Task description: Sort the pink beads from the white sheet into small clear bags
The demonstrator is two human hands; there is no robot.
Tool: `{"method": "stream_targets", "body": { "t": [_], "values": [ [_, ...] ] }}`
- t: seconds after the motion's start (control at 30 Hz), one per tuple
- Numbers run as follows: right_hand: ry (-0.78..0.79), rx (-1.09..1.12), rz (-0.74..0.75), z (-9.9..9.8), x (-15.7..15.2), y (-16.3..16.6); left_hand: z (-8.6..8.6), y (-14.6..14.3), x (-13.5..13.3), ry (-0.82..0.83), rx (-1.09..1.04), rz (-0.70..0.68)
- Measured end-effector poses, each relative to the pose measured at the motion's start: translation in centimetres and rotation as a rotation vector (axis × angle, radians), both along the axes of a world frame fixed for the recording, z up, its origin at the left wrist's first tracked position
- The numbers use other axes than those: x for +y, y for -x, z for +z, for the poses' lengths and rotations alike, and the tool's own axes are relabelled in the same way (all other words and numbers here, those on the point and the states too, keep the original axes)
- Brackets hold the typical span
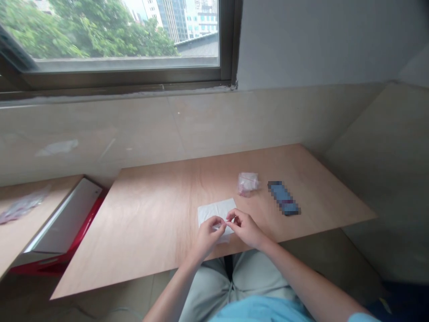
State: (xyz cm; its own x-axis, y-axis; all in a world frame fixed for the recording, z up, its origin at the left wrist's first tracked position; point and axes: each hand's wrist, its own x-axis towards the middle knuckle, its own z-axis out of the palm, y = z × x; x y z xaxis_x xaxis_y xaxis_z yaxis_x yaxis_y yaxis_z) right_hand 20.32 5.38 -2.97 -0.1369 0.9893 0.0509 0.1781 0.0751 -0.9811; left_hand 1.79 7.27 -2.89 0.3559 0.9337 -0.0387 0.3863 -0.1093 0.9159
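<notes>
A white sheet [216, 210], seemingly paper or tissue, lies flat near the front edge of the wooden table. Over it, my left hand [212, 230] and my right hand [244, 227] meet, thumbs and forefingers pinched close together. Whatever sits between the fingertips is too small to make out. Just below the hands a bit of clear plastic [224, 239] shows at the sheet's lower edge. Beyond my right hand rests a clear plastic bag [248, 183] with whitish contents.
A phone-shaped blurred object [284, 198] lies to the right on the table [150, 214]. At the left, another table [40, 197] carries plastic bags [25, 205]; a red and white container [73, 223] stands beneath. A wall and window [110, 36] rise behind.
</notes>
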Motion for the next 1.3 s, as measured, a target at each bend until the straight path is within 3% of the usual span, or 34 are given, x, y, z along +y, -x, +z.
{"method": "stream_targets", "body": {
  "t": [0.53,1.3],
  "values": [
    [0.031,-0.017,0.002,-1.8,0.6,0.2,-0.6,0.1,0.4,-0.042,-0.042,0.033],
    [0.000,-0.092,-0.056,-1.6,0.3,0.0,0.5,-0.1,0.4,-0.023,-0.020,0.054]
  ]
}}
